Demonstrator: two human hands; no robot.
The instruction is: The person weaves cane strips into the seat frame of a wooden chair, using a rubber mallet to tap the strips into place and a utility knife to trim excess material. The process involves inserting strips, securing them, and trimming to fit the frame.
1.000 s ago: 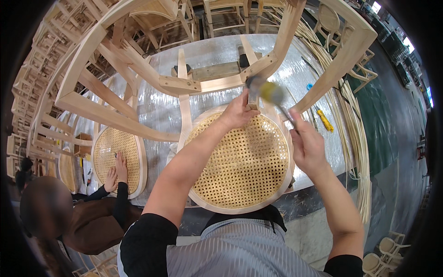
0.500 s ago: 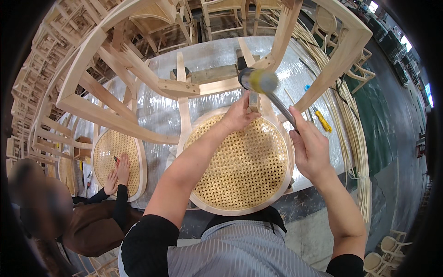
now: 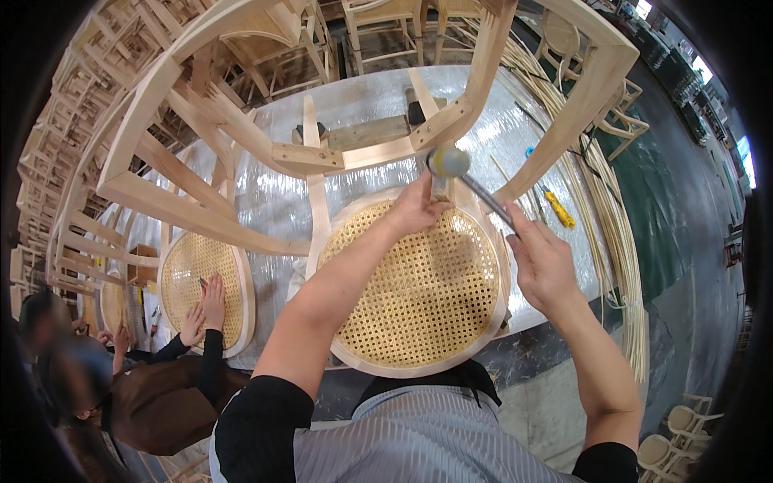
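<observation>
A wooden chair frame (image 3: 374,157) lies tipped over in front of me, its round woven cane panel (image 3: 419,298) facing up near my body. My right hand (image 3: 543,262) is wrapped round the shaft of a hammer (image 3: 487,197) with a pale yellowish head. That head is slightly blurred and hovers just over my left hand (image 3: 415,211). At the panel's far rim, my left hand is closed with its thumb up and fingers curled. What it holds, if anything, is hidden by the hand and the hammer head.
Right of the chair lie a yellow-handled tool (image 3: 558,209) and a long bundle of cane strips (image 3: 608,233). At left a co-worker's hands (image 3: 205,310) rest on another cane panel (image 3: 181,274). Plastic film (image 3: 370,88) covers the table; stacked chair frames (image 3: 72,153) stand beyond.
The hammer head has come down toward my left hand, which stays at the panel's far rim. My view has shifted slightly. Another person's hand now shows at far left.
</observation>
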